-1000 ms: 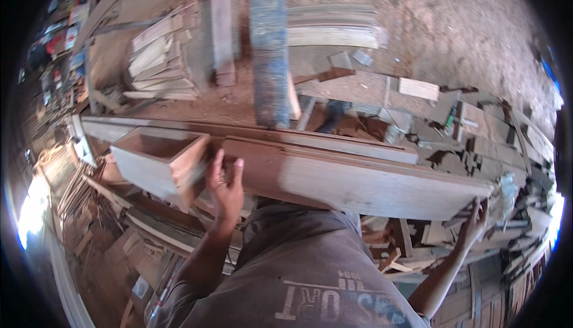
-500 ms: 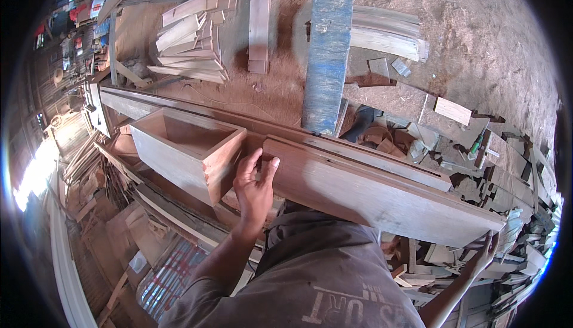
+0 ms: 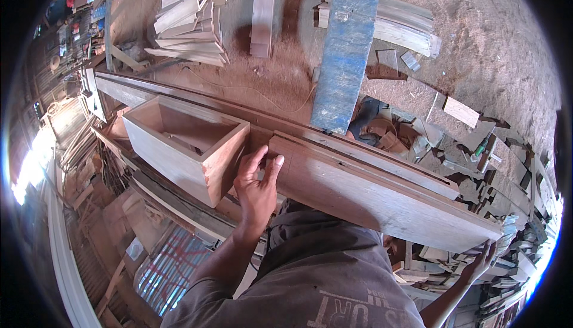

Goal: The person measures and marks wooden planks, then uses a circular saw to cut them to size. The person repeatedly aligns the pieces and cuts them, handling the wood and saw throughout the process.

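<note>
Head view: pale printed lettering (image 3: 352, 313) shows on the dark shirt (image 3: 298, 256) between the two forearms, partly cut off by the lower edge; any other marks are too small to read. Long and wooden, the board (image 3: 370, 194) stretches from the left hand to the right hand, its broad pale side facing the person's body. At one end, the left hand (image 3: 258, 179) has its fingers half bent and its thumb apart, the tips up against the wood; I cannot tell whether they clamp it. At the far lower corner, the right hand (image 3: 481, 261) reaches with its fingertips to the other end, its hold likewise unclear. Just left of the left hand sits an open-topped wooden box (image 3: 170, 150) with a jagged corner joint. Beyond both hands runs a long narrow timber (image 3: 412, 176), and past it a worn blue plank (image 3: 345, 53). Farther ahead, brown ground (image 3: 477, 24) carries stacked slats (image 3: 406, 33). Corrugated sheet (image 3: 170, 271) lies below and left of the left hand; wood scraps crowd around the right.
</note>
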{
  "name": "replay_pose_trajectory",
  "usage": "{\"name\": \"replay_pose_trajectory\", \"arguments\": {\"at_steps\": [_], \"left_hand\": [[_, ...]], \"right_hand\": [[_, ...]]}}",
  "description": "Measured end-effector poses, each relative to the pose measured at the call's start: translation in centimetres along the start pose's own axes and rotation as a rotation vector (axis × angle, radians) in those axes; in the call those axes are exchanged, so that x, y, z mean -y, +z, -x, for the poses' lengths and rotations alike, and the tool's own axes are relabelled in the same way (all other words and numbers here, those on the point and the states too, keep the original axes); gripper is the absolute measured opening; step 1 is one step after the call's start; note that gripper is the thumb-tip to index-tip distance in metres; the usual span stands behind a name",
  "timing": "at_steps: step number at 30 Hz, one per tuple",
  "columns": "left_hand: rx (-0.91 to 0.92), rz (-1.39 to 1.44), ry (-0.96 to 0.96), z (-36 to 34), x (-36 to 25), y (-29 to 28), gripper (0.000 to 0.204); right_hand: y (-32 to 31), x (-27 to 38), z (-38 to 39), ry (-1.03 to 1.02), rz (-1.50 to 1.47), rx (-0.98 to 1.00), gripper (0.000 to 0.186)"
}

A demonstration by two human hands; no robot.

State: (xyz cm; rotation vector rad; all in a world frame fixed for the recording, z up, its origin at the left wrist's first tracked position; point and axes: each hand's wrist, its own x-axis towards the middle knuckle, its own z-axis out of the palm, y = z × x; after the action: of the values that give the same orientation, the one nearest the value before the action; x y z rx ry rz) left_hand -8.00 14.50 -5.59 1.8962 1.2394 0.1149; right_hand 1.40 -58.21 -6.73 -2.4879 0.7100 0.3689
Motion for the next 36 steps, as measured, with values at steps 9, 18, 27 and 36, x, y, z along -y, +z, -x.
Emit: {"name": "replay_pose_trajectory", "arguments": {"at_steps": [9, 18, 27, 36], "left_hand": [[-0.019, -0.018, -0.017, -0.1, -0.4, 0.0, 0.030], [0.001, -0.003, -0.044, -0.2, 0.2, -0.3, 0.034], [0.013, -0.005, -0.067, -0.4, -0.2, -0.3, 0.034], [0.055, 0.068, -0.125, -0.9, -0.3, -0.4, 0.035]], "right_hand": [[-1.7, -3.6, -0.6, -0.340, 0.306, 0.105, 0.045], [-2.4, -3.0, -1.0, -0.657, 0.591, 0.104, 0.046], [-1.2, -0.7, -0.2, -0.230, 0.195, 0.103, 0.049], [-0.2, 1.2, -1.4, 0.034, 0.113, -0.050, 0.059]]}}
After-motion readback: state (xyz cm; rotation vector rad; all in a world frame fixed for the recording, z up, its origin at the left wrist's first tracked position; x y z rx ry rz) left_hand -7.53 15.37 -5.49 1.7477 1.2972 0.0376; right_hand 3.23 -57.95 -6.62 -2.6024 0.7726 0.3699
